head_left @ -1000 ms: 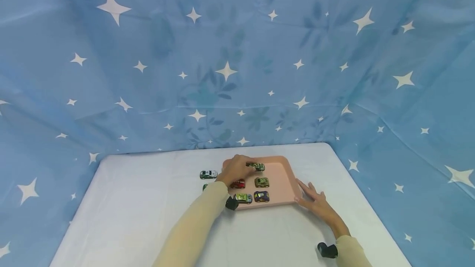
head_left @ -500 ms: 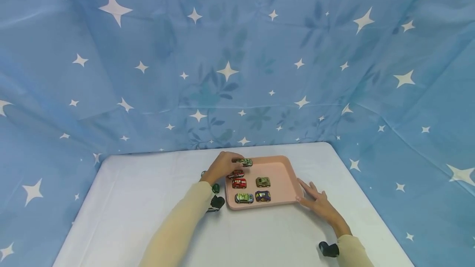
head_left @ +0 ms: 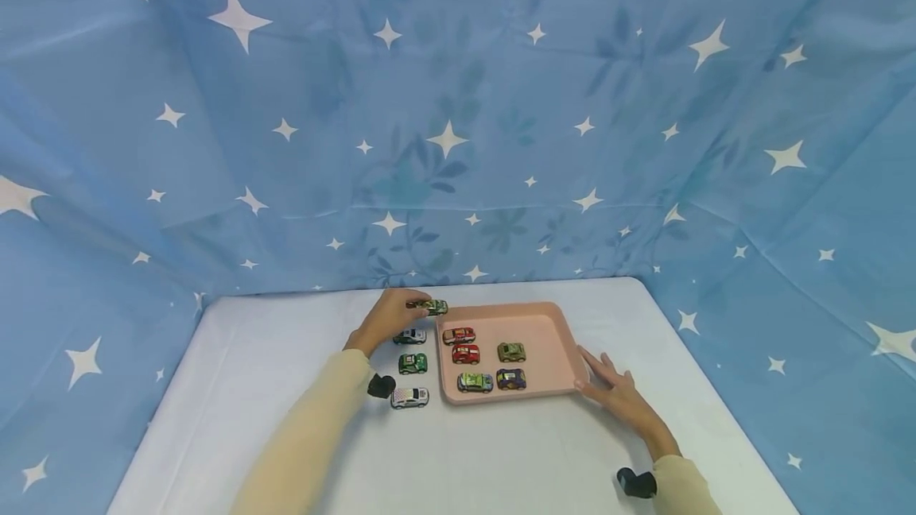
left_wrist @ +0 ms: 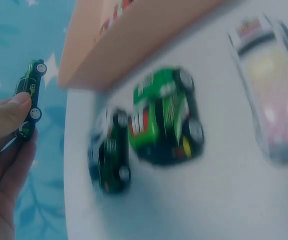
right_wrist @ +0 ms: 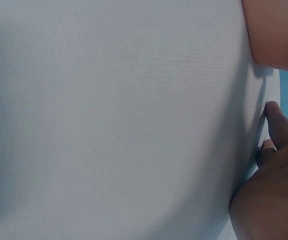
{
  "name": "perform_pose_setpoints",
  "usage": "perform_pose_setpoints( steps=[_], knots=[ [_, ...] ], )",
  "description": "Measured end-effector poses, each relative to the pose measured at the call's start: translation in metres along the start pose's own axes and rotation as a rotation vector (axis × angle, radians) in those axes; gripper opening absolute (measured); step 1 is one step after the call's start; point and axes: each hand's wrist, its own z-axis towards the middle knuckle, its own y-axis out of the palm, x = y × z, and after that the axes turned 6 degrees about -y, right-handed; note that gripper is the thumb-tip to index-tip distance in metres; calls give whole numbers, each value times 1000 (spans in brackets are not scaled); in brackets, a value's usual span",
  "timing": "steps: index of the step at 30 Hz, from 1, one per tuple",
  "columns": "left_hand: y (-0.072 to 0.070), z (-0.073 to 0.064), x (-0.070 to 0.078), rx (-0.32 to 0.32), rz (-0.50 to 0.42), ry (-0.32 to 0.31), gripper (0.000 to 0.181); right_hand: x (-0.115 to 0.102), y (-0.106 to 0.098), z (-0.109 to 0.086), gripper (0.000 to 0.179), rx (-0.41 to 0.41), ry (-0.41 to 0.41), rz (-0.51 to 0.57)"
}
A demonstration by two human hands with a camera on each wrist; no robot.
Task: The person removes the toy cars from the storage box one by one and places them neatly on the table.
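Note:
My left hand (head_left: 390, 318) pinches a green camouflage toy car (head_left: 433, 307) just outside the far left corner of the pink tray (head_left: 501, 311). In the left wrist view, thumb and fingers grip this car from its sides, above the table's far edge. Right below the hand stands a white and dark green toy car (left_wrist: 110, 152), followed toward me by a green car (head_left: 413, 363) and a white one with a pink pattern (head_left: 410, 397). My right hand (head_left: 617, 400) rests at the tray's right side, fingers spread, fingertips right at the rim.
Inside the tray, an orange-red car (head_left: 459, 335), a red car (head_left: 466, 354) and a lime car (head_left: 475, 382) line the left side. An olive car (head_left: 511, 352) and a dark blue car (head_left: 511, 379) stand mid-tray. Behind the white table (head_left: 286, 388) hangs a blue starry cloth (head_left: 322, 173).
My left hand has carried the camouflage car leftward, from over the tray's far part to beyond its left rim. The cars left of the tray are now less covered. My right hand stays put.

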Motion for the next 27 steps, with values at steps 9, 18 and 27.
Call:
perform_pose_setpoints(
  steps=[9,18,27],
  knots=[
    [-27,-24,-28,27,50,-17,32,-1,-2,0,83,5,-8,-27],
    [-46,-42,-52,41,79,-46,30,-1,-3,-2,84,2,-9,-9],
    [-54,-59,-73,36,105,-69,28,-2,-2,-2,83,10,-17,19]
  ],
)
